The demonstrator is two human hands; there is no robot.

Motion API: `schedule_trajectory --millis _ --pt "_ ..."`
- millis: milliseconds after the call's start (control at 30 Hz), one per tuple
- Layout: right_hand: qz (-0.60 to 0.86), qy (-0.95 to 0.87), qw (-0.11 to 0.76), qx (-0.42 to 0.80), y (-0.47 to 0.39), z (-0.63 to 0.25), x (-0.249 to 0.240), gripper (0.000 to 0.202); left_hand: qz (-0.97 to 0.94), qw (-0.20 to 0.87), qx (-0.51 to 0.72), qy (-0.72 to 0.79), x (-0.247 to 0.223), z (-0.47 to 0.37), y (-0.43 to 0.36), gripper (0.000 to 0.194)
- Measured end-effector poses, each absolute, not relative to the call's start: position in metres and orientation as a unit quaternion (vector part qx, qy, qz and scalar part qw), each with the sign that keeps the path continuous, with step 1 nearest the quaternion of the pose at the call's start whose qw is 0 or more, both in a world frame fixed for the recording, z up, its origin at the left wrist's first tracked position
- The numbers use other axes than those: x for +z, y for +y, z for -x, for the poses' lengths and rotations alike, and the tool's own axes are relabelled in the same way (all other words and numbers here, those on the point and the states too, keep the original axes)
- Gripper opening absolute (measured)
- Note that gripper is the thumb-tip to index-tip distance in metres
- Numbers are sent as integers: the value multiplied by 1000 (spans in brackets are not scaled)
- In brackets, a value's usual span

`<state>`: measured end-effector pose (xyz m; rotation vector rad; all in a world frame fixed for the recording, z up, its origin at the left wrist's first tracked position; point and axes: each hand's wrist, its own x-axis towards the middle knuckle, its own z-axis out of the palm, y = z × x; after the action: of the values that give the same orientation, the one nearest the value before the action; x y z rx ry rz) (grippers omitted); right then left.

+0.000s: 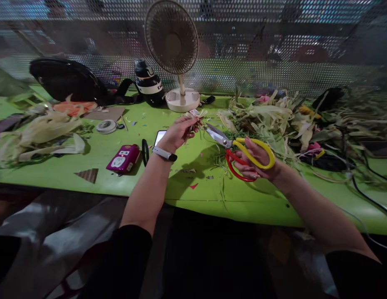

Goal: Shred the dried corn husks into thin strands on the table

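Note:
My left hand [181, 131], with a pale watch band at the wrist, pinches a small piece of husk-like material [198, 116] with red and white bits on it. In my right hand [254, 158] are large scissors [223, 139] with one yellow and one red handle loop. Their blades point left toward the small piece and look slightly parted. Whether the tips touch it cannot be made out. Thin green scraps [223, 160] lie on the green table [193, 195] below the scissors.
A white fan [182, 99], a dark bottle [149, 85] and a black bag [68, 79] stand along the back. Husk piles lie right [274, 118] and left [40, 133]. A purple device [124, 159], a tape roll [106, 126] and a phone [159, 136] lie left of centre. Cables cross the right side.

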<state>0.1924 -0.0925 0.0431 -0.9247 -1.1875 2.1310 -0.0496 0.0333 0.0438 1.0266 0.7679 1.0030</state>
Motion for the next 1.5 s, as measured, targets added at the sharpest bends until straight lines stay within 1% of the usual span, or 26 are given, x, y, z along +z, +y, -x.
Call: schedule_trajectory --millis 233,700,1133,1300,1500 --pt "353 -444 289 771 -93 -184 38 64 -467 702 440 308 46 48 29 17" --pt "392 -425 338 742 -89 -182 31 60 -485 704 430 289 49 51 27 12" --pt "399 -438 368 716 -92 -177 29 57 -491 705 411 305 47 49 27 16" --pt "404 -435 370 715 -93 -176 31 56 -490 705 411 308 46 49 28 17" --pt "415 -468 350 697 -89 -175 27 56 -487 712 411 294 46 49 28 16"
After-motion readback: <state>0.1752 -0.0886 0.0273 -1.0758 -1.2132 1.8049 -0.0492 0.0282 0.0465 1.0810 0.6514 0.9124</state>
